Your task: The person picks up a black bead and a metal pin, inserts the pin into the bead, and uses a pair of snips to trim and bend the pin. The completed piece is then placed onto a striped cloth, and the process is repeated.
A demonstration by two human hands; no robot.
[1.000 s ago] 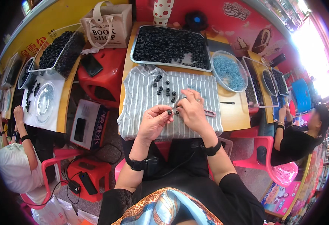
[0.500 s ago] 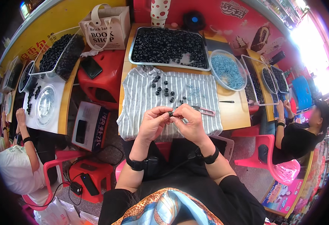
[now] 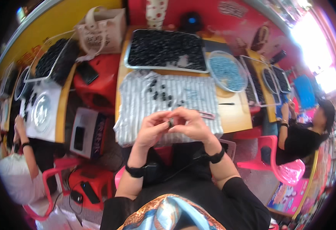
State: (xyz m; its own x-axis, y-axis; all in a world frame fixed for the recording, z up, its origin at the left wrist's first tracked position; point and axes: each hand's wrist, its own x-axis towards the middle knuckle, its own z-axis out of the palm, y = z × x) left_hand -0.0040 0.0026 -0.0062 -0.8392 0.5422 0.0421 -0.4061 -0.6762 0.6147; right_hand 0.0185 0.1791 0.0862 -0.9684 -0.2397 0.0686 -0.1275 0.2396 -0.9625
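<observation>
My left hand point(image 3: 152, 130) and my right hand point(image 3: 189, 124) meet over the near edge of a striped grey-white cloth point(image 3: 137, 103), fingertips pinched together on a small dark piece point(image 3: 170, 123). Several more small dark pieces point(image 3: 160, 94) lie scattered on the cloth beyond my fingers. A thin pink-handled tool point(image 3: 206, 114) rests on the cloth just past my right hand. A large tray of dark pieces point(image 3: 164, 48) sits at the far end of the wooden table point(image 3: 235, 115). Both wrists wear black bands.
A round dish of light-blue bits point(image 3: 227, 71) stands right of the tray. A red stool point(image 3: 95, 86) with a phone and a paper bag point(image 3: 101, 30) stand left. A person in black point(image 3: 302, 138) sits right, another in white point(image 3: 18, 172) left.
Both hands have drawn back toward me, from over the cloth's middle to its near edge, still pinched together on the small piece.
</observation>
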